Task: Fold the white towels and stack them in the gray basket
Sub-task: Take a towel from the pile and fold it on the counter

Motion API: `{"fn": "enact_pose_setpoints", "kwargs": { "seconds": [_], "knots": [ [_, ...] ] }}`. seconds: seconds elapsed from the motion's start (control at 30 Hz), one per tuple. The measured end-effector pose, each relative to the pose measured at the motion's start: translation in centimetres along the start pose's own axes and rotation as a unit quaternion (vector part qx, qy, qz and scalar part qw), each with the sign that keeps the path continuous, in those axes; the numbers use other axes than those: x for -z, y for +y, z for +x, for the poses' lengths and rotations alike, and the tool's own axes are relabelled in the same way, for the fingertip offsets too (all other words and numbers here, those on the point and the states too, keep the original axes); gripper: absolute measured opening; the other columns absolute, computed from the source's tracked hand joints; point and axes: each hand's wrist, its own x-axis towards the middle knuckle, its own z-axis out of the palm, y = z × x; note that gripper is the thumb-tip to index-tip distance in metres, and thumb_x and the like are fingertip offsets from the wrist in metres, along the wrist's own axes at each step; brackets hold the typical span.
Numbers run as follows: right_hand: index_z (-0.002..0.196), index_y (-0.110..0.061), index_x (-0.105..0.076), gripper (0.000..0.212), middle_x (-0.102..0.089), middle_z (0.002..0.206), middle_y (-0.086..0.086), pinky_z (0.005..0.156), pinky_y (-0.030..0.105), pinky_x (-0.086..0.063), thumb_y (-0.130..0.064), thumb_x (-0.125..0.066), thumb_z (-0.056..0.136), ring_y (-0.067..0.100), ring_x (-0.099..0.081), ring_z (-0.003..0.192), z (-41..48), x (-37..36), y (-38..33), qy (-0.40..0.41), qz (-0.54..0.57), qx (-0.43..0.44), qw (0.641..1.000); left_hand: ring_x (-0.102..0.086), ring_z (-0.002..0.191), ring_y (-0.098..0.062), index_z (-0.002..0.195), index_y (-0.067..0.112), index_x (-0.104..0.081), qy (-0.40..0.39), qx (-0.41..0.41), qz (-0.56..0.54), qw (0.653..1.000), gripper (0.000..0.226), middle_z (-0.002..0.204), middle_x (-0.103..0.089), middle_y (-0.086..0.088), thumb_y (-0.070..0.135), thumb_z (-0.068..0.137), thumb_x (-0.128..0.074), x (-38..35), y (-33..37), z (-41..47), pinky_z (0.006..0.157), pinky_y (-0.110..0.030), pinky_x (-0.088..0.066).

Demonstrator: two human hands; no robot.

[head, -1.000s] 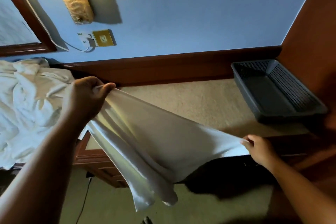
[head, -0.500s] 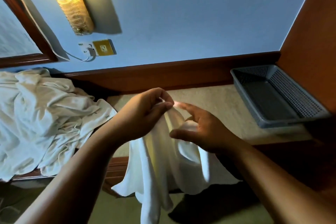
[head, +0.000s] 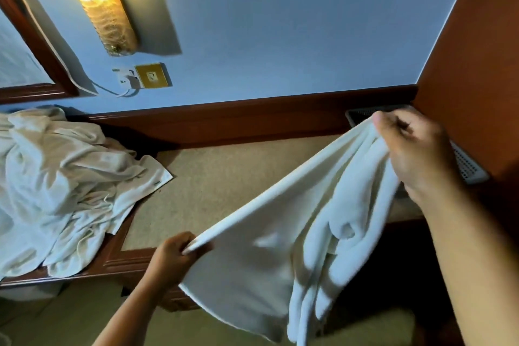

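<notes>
A white towel (head: 286, 236) hangs stretched in the air over the front edge of the desk. My left hand (head: 174, 257) pinches its lower left corner near the desk's front rim. My right hand (head: 415, 149) grips the bunched upper end, raised at the right. The towel's loose folds droop below my right hand. The gray basket (head: 466, 168) stands at the back right of the desk, mostly hidden behind my right hand and the towel.
A heap of crumpled white towels (head: 59, 185) lies on the left of the beige desk top (head: 224, 177). A wooden panel (head: 474, 64) closes the right side. On the blue wall are a lit lamp (head: 95, 0) and a socket (head: 153, 75).
Both hands were together at the towel's top half a second ago. They have drawn apart: the right up and right over the basket, the left down to the desk's front edge.
</notes>
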Motion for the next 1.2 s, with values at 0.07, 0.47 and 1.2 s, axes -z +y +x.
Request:
{"fn": "enact_pose_setpoints", "kwargs": {
  "seconds": [0.07,0.47,1.2],
  "knots": [
    [0.074,-0.012,-0.063,0.033,-0.060,0.064,0.005,0.059,0.033,-0.039,-0.040,-0.067,0.089,0.016,-0.053,0.064,0.0,0.7,2.2,-0.144,-0.149,-0.043,0.977,-0.050,0.052,-0.002,0.074,0.028,-0.064,0.044,-0.024,-0.011,0.999,0.041,0.056,-0.058,0.013,0.069,0.073,-0.072,1.6,1.4,-0.2,0.052,-0.027,-0.040],
    [0.087,-0.030,-0.073,0.024,-0.073,0.083,-0.007,0.079,0.035,-0.055,-0.053,-0.066,0.086,0.007,-0.069,0.080,-8.8,-6.0,0.0,-0.345,-0.016,-0.020,0.938,-0.065,0.069,-0.006,0.079,0.024,-0.072,-0.068,-0.274,-0.034,0.959,0.013,0.074,-0.069,0.011,0.031,0.090,-0.075,2.4,18.9,0.2,0.060,-0.019,-0.048],
    [0.085,-0.018,-0.066,0.036,-0.069,0.073,0.007,0.067,0.043,-0.051,-0.052,-0.068,0.073,0.024,-0.059,0.069,-5.9,-2.6,7.6,-0.131,-0.005,-0.188,0.973,-0.056,0.065,-0.022,0.085,0.008,-0.066,0.172,0.029,-0.142,0.974,0.029,0.070,-0.060,-0.014,0.031,0.101,-0.058,2.2,6.2,3.2,0.057,-0.030,-0.045]
  ]
}}
